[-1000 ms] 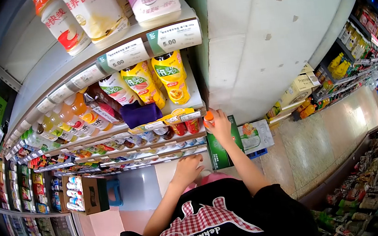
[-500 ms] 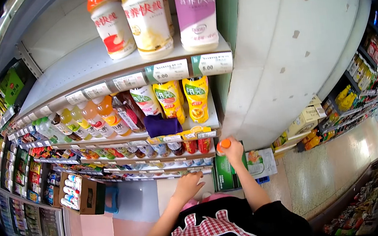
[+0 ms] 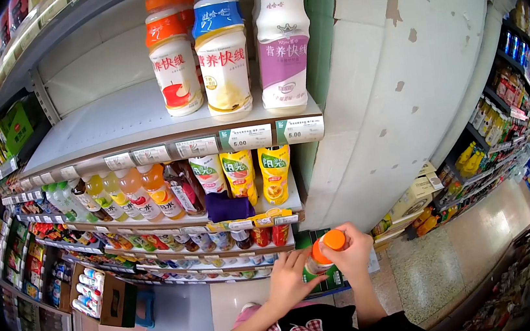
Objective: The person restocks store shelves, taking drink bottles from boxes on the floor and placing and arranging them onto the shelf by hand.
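In the head view, my right hand point(image 3: 355, 253) grips a bottle point(image 3: 319, 253) with an orange cap and orange neck, its fingers closed around the cap and upper part. My left hand point(image 3: 289, 282) is at the bottle's left side, fingers against it and thumb across the lower front. The bottle is seen from above, and its lower body is partly hidden by my hands. Behind and below it is a green box point(image 3: 334, 278). Similar bottles stand on the upper shelf: a red-orange-capped one point(image 3: 176, 71), a blue-capped one point(image 3: 224, 59) and a white-capped one point(image 3: 285, 52).
Lower shelves hold rows of drink bottles point(image 3: 162, 189). A purple cloth point(image 3: 228, 207) hangs over one shelf edge. A pale pillar point(image 3: 387, 86) rises at right. On the floor at left are an open carton point(image 3: 119, 300) of bottles and a blue stool point(image 3: 144, 308).
My right hand has raised the orange-capped bottle from beside the green box toward me. My left hand has moved right onto the bottle. The view has tilted up.
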`<state>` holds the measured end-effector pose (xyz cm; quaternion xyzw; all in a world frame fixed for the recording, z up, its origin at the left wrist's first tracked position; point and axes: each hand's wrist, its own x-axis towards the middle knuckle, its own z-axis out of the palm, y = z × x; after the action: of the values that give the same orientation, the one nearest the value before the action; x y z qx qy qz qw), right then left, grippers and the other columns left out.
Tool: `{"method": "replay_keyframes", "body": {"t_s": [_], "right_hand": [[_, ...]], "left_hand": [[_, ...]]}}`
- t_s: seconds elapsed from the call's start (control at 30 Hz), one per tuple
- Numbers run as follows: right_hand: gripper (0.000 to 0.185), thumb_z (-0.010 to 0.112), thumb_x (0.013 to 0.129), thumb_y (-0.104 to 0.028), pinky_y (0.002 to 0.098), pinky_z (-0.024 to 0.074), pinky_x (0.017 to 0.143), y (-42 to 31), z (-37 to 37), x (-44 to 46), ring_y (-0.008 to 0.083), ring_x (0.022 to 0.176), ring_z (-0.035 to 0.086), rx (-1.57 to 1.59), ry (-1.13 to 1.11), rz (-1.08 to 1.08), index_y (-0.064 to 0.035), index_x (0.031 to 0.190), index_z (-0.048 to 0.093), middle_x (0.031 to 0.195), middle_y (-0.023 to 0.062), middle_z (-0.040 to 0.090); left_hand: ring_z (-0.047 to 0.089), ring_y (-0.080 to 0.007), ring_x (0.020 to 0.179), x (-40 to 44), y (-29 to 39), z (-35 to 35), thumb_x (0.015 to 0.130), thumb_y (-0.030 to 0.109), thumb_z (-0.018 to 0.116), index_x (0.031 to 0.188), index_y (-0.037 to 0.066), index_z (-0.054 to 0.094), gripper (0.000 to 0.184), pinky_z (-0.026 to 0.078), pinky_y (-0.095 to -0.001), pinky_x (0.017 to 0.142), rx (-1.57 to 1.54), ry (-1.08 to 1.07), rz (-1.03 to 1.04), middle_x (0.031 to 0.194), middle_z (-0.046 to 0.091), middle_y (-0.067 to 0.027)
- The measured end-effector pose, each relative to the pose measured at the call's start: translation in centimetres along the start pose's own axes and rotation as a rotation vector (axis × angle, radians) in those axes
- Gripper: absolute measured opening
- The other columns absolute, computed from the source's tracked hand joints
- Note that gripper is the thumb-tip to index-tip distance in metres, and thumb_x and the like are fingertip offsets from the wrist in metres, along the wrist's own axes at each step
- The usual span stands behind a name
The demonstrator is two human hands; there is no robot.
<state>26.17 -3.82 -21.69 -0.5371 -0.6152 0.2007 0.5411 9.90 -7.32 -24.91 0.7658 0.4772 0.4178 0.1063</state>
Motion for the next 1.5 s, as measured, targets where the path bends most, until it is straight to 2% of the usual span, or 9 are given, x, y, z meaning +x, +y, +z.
{"method": "replay_keyframes", "body": {"t_s": [0.23,0.5,0.63,0.9,1.03,1.07,1.2,1.43,1.5], "right_hand": [[0.036,0.089,0.066,-0.017,0.0184,0.0471,0.055,-8.8,0.5,0.1,0.0016,0.062,0.058,0.197,0.021,-0.065,-0.0017,0.084,0.062,0.070,0.0002,0.065],[0.038,0.090,0.066,-0.019,0.0194,0.0468,0.053,-14.2,3.9,0.2,0.0030,0.058,0.058,0.203,-0.076,-0.196,-0.0012,0.086,0.063,0.071,0.0019,0.067],[0.045,0.090,0.069,-0.011,0.0258,0.0557,0.068,-17.8,4.9,0.4,0.0104,0.079,0.067,0.154,-0.207,-0.296,0.0059,0.095,0.058,0.086,0.0131,0.071],[0.068,0.093,0.064,-0.027,0.0207,0.0362,0.047,-23.6,5.4,2.8,0.0062,0.051,0.049,0.087,-0.317,-0.501,0.0040,0.118,0.066,0.067,0.0020,0.057],[0.071,0.093,0.064,-0.028,0.0229,0.0460,0.057,-23.3,6.6,3.9,0.0129,0.065,0.060,0.152,-0.168,-0.688,0.0063,0.119,0.064,0.089,0.0127,0.064],[0.063,0.089,0.072,-0.018,0.0283,0.0539,0.068,-23.9,6.4,3.4,0.0199,0.082,0.065,0.204,-0.186,-0.623,0.0049,0.124,0.063,0.105,0.0138,0.065],[0.062,0.085,0.073,-0.012,0.0364,0.0542,0.084,-25.0,8.4,4.3,0.0310,0.100,0.066,0.236,-0.097,-0.725,0.0056,0.127,0.061,0.118,0.0210,0.065],[0.062,0.081,0.075,-0.004,0.0376,0.0519,0.091,-27.8,11.0,8.1,0.0333,0.111,0.064,0.224,0.056,-0.837,0.0053,0.131,0.058,0.127,0.0233,0.062],[0.061,0.077,0.076,0.001,0.0373,0.0503,0.093,-27.3,12.2,9.4,0.0335,0.114,0.062,0.263,0.101,-0.846,0.0017,0.134,0.058,0.131,0.0211,0.061]], "left_hand": [[0.053,-0.0242,0.097,0.7,2.3,-4.1,0.065,0.042,0.086,0.125,0.009,0.061,0.073,0.039,-0.0378,0.080,0.111,0.211,-0.058,0.111,0.062,-0.0033],[0.052,-0.0236,0.101,1.1,1.2,-9.1,0.054,0.033,0.087,0.117,0.012,0.061,0.072,0.032,-0.0409,0.083,0.012,0.320,-0.097,0.110,0.062,-0.0012],[0.053,-0.0231,0.096,1.8,-0.4,-11.6,0.059,0.030,0.083,0.108,0.012,0.066,0.055,0.031,-0.0396,0.083,-0.002,0.431,-0.046,0.103,0.063,-0.0009],[0.058,-0.0242,0.078,4.6,-2.4,-19.5,0.059,0.041,0.090,0.100,0.005,0.065,0.060,0.037,-0.0358,0.071,-0.130,0.444,0.116,0.091,0.066,-0.0075],[0.064,-0.0240,0.080,7.6,-1.4,-25.7,0.056,0.036,0.094,0.101,0.001,0.065,0.064,0.048,-0.0335,0.073,-0.248,0.366,0.153,0.092,0.067,-0.0089],[0.065,-0.0247,0.081,8.1,-1.6,-26.7,0.054,0.032,0.095,0.103,0.000,0.064,0.066,0.050,-0.0333,0.075,-0.239,0.370,0.194,0.094,0.068,-0.0099],[0.065,-0.0242,0.080,10.2,-1.7,-30.0,0.055,0.031,0.094,0.107,-0.001,0.063,0.068,0.050,-0.0328,0.072,-0.180,0.394,0.292,0.097,0.068,-0.0110],[0.066,-0.0170,0.079,16.5,-0.2,-34.3,0.058,0.032,0.091,0.103,-0.003,0.062,0.064,0.052,-0.0283,0.071,-0.243,0.577,0.488,0.090,0.067,-0.0098],[0.065,-0.0202,0.098,17.8,0.2,-35.0,0.057,0.029,0.091,0.114,-0.005,0.059,0.075,0.050,-0.0330,0.089,-0.174,0.564,0.417,0.107,0.067,-0.0121]]}}
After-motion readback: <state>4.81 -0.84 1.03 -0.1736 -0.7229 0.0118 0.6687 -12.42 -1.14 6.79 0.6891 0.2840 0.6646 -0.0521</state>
